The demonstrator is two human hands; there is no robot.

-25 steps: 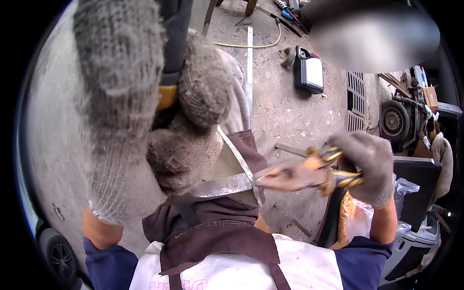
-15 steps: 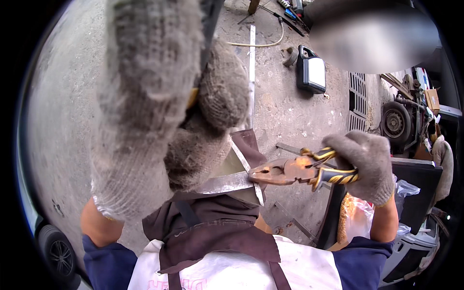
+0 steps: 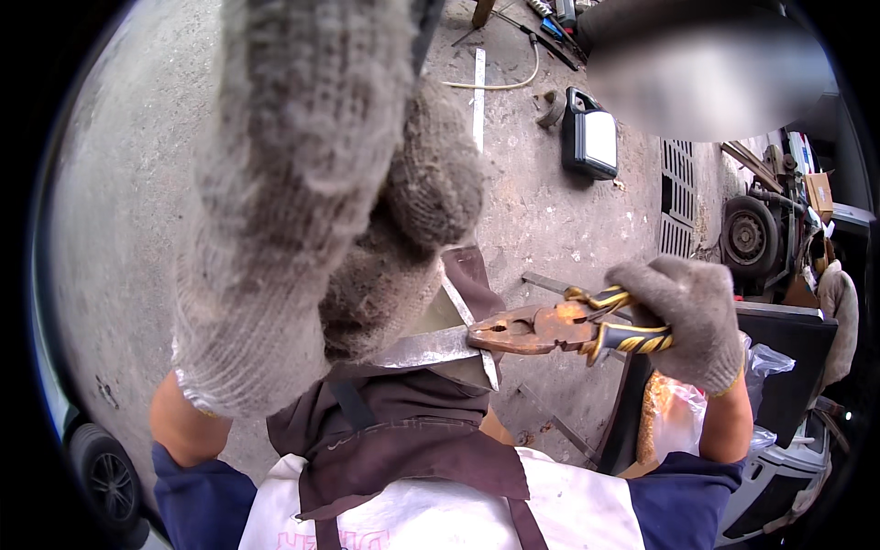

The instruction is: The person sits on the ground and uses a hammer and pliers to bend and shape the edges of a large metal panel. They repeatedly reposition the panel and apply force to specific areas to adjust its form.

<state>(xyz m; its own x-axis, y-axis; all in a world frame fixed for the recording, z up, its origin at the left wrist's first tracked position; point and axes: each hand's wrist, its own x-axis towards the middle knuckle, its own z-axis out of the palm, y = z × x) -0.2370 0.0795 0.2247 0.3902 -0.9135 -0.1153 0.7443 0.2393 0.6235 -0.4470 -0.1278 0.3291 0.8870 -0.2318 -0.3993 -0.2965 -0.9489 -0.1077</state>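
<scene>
My right hand (image 3: 683,321), in a grey knit glove, grips rusty combination pliers (image 3: 536,328) with black-and-yellow handles. The pliers' jaws meet the right end of a silvery metal strip (image 3: 426,348), beside a thin crossing strip (image 3: 456,301). Both strips lie over my lap, above a brown apron (image 3: 417,467). My left hand (image 3: 302,202), gloved too, is raised close to the camera with its fingers curled. A dark, long piece (image 3: 424,37) shows along its upper right side; most of it is hidden, so I cannot make out what it is.
A black jug with a white label (image 3: 591,137) lies on the concrete floor ahead, near a long flat metal bar (image 3: 479,96) and a thin hose (image 3: 500,86). A floor grate (image 3: 677,192) and a wheel (image 3: 752,229) are at the right. Plastic bags (image 3: 674,412) lie beside my right arm.
My left hand has shifted slightly right, and the yellow bit between its fingers is now hidden. The pliers have moved slightly left, with their jaws still at the strip's end.
</scene>
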